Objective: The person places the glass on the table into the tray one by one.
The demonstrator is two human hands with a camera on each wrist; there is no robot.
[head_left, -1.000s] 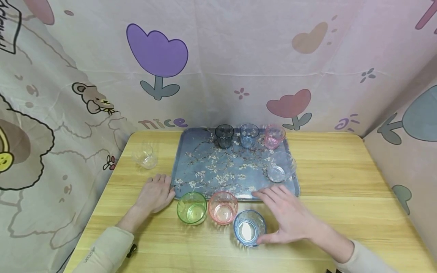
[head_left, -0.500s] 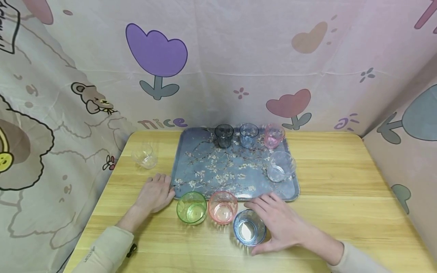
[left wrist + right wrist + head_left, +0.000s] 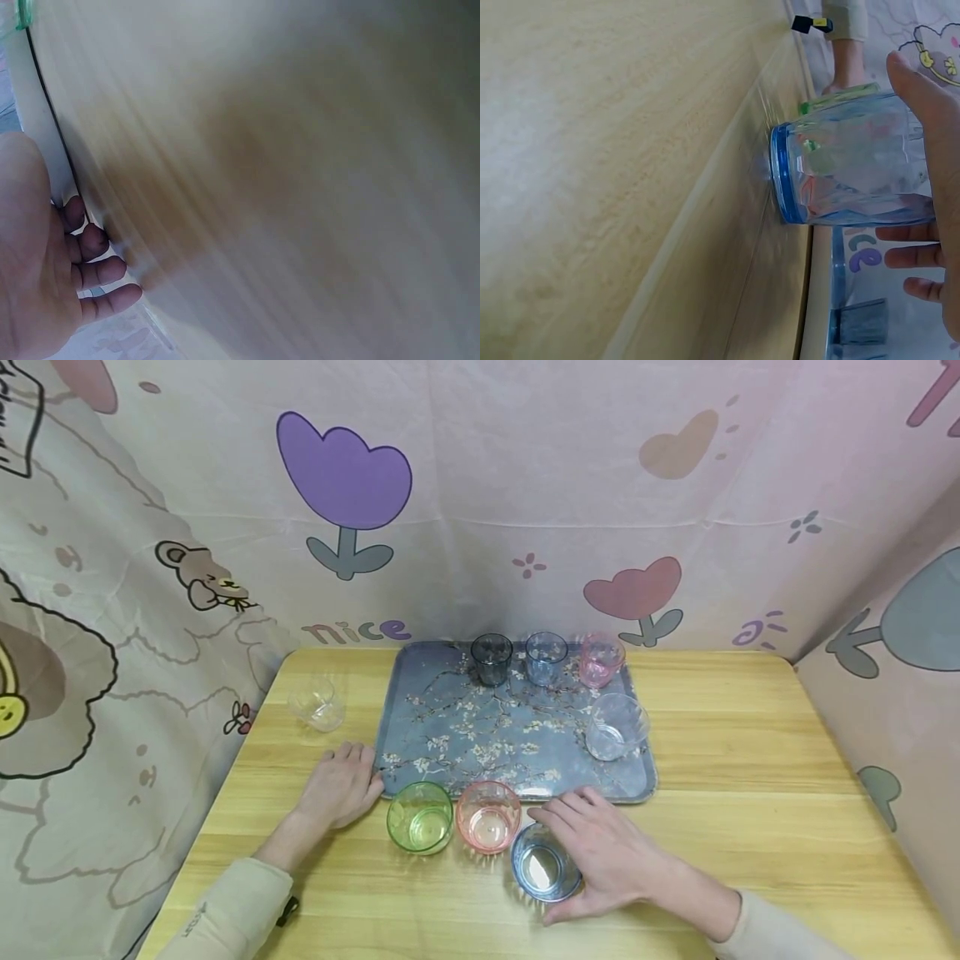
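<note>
In the head view my right hand (image 3: 611, 860) reaches round the right side of a blue-tinted glass (image 3: 546, 864) standing on the table. Its thumb lies on the near side and its fingers on the far side. The right wrist view shows thumb and fingers on opposite sides of this glass (image 3: 855, 165), the thumb slightly off it; firm contact cannot be told. To its left stand a pinkish-red glass (image 3: 489, 818) and a green glass (image 3: 420, 818). My left hand (image 3: 341, 787) rests palm down by the near left corner of a blue flowered tray (image 3: 427, 710).
At the back of the tray stand a black glass (image 3: 492, 660), a light blue glass (image 3: 546, 658) and a pink glass (image 3: 602, 662). A clear glass (image 3: 617, 727) is at its right side. Another clear cup (image 3: 318, 703) stands left on the wooden table (image 3: 735, 735).
My right hand has moved left and toward the near edge, coming in round the blue glass. The glass itself and my left hand have stayed in place.
</note>
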